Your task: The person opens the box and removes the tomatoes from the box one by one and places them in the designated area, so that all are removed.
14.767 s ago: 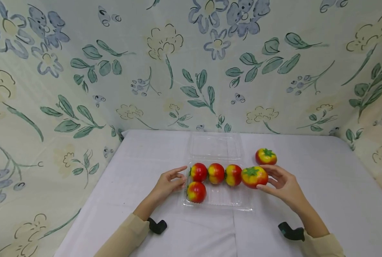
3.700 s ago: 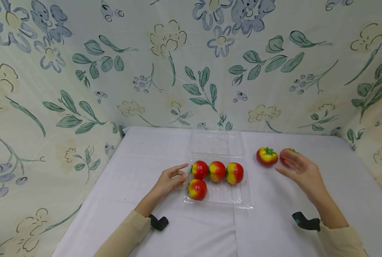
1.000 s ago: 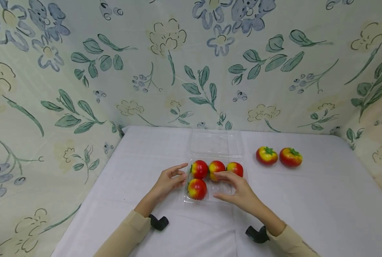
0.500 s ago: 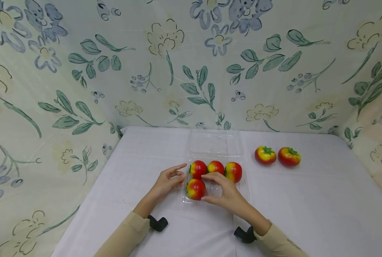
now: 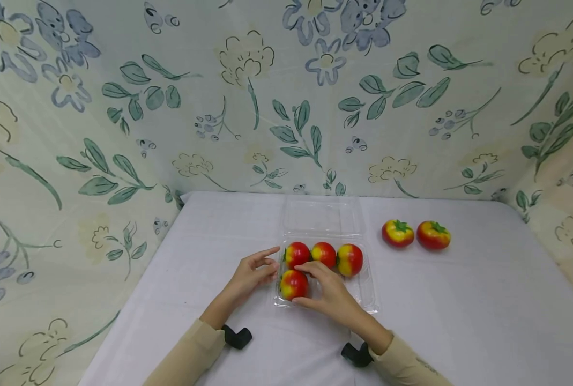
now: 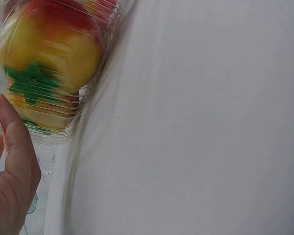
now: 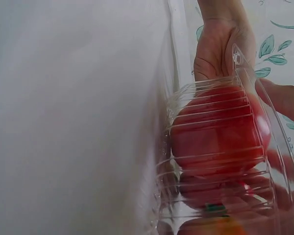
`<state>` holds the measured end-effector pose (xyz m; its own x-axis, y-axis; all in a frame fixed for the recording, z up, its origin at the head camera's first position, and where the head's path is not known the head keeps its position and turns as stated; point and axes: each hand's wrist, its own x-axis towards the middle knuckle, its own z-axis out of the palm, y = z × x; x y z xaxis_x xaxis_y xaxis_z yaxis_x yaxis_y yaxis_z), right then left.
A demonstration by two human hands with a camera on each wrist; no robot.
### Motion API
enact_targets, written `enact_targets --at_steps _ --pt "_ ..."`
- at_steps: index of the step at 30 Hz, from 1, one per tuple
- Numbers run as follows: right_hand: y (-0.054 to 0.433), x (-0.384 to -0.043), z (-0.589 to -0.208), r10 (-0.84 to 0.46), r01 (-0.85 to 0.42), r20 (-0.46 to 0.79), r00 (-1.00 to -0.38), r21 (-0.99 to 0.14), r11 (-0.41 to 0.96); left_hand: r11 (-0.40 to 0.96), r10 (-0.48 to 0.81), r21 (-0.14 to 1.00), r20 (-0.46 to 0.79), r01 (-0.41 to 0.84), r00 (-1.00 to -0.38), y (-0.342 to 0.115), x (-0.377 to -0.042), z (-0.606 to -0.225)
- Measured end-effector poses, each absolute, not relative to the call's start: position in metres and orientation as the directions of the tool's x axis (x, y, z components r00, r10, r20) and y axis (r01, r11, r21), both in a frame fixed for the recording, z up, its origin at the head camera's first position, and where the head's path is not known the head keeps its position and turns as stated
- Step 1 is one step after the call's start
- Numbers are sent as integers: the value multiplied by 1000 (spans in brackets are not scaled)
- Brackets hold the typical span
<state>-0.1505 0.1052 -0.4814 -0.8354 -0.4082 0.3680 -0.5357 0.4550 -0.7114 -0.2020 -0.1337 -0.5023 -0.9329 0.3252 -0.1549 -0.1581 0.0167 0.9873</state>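
A clear plastic clamshell box [image 5: 368, 292] lies with its lid [image 5: 321, 215] folded back. In its back row sit three red-and-yellow persimmons with green leafy caps, the rightmost persimmon [image 5: 350, 260] turned sideways. My right hand [image 5: 332, 295] holds the front-left persimmon [image 5: 293, 284], index finger behind it and thumb in front. The right wrist view shows this persimmon [image 7: 218, 134] through the ribbed wall. My left hand [image 5: 250, 276] rests at the box's left side, fingertips touching near the rim; the left wrist view shows its thumb [image 6: 14, 132] against the plastic.
Two more persimmons stand caps up on the white cloth right of the box: a yellower persimmon [image 5: 397, 234] and a redder persimmon [image 5: 433, 235]. The table [image 5: 484, 300] meets a floral curtain [image 5: 286, 96] at the back and left.
Earlier the right hand set a persimmon down on the cloth at the right, beside another one. It then came left over the box and closed round the front-left persimmon. The left hand stayed put.
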Motion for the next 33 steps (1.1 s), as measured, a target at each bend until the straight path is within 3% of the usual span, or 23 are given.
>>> enact_targets --at_steps 33 --pt "101 -151 -478 -396 -420 234 -888 -762 492 6 318 986 -159 -166 -935 -134 -201 -503"
